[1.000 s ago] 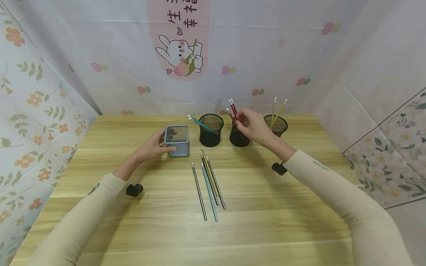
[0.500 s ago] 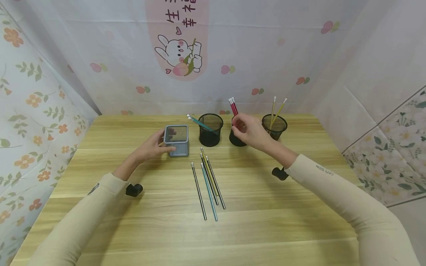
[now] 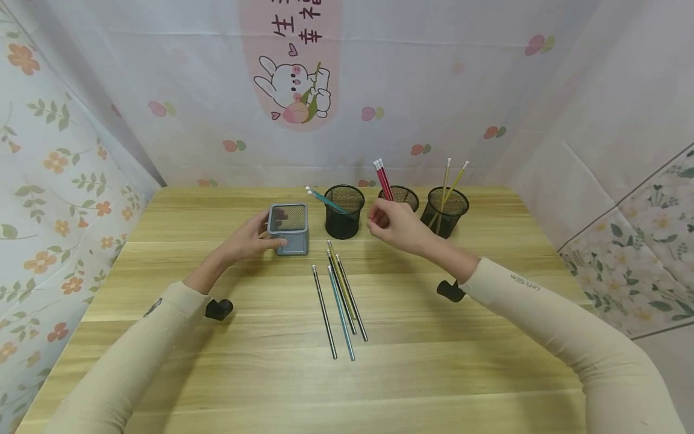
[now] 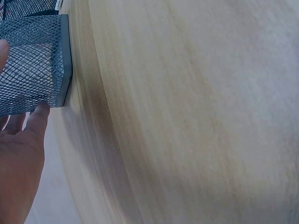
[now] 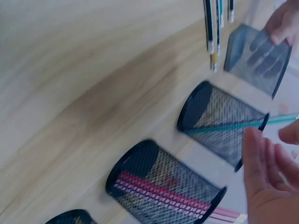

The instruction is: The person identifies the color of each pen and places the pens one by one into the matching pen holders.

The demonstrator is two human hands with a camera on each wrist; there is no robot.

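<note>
My left hand grips a grey square mesh pen holder, thumb across its front and fingers round its left side. Nothing lies between the loosely bent fingers and thumb of my right hand, which hovers in front of a round black mesh pen holder. Red pencils lean inside that holder; the hand hides its lower part in the head view. In the right wrist view, the fingertips are near the rim of another black pen holder, which has teal pencils in it.
A third round black pen holder at the right has yellow pencils. Several loose pencils, black, teal and yellow, lie mid-table. Curtains hang behind the wooden table.
My right hand let go of a red pencil, which now stands with the others in the black holder. The hand then drew slightly left and towards me. The left hand stayed still.
</note>
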